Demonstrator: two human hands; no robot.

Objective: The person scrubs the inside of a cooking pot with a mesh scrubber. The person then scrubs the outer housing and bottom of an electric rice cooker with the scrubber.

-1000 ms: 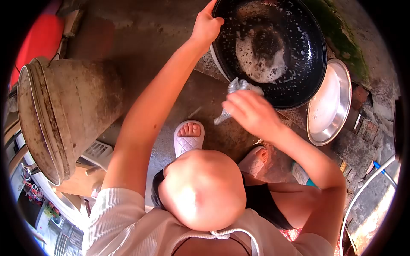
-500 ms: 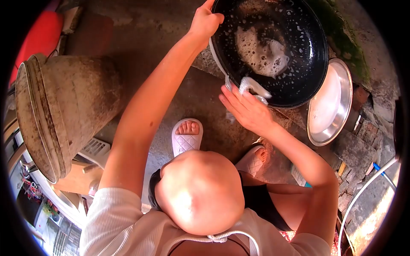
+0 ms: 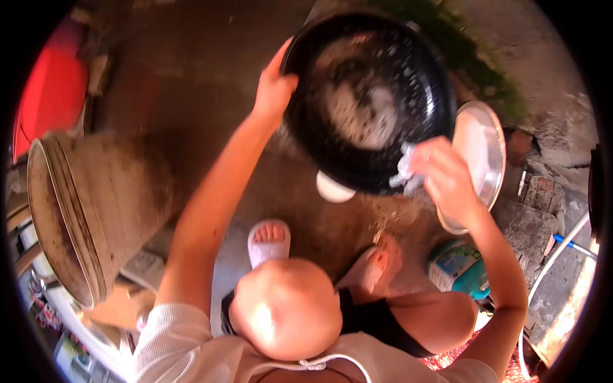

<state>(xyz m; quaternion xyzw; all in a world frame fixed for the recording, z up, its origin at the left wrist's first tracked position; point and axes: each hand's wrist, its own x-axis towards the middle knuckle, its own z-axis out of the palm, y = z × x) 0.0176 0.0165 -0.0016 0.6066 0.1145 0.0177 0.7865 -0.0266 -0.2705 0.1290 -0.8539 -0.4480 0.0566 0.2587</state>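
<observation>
A black pan point(image 3: 421, 83) with foamy water in its bottom is held up at the top centre. My left hand point(image 3: 274, 90) grips its left rim, thumb on the inner side. My right hand point(image 3: 444, 171) is closed round a wet pale cloth point(image 3: 405, 169) at the pan's lower right rim. Behind that hand a metal basin point(image 3: 490, 152) with whitish contents is partly hidden. Under the pan's lower left edge shows part of a white round object point(image 3: 334, 188).
A large stained bucket-like container point(image 3: 115, 204) stands at the left, with a red object point(image 3: 54, 96) above it. A teal-and-white bottle point(image 3: 456, 268) is near my right forearm. At the right runs a white hose point(image 3: 557, 260) with a blue part. Bricks and mossy ground lie beyond.
The view has shifted. The pan now sits lower and further left, showing the white round object beneath. My right hand has moved right along the rim with the cloth, and more of the bottle shows.
</observation>
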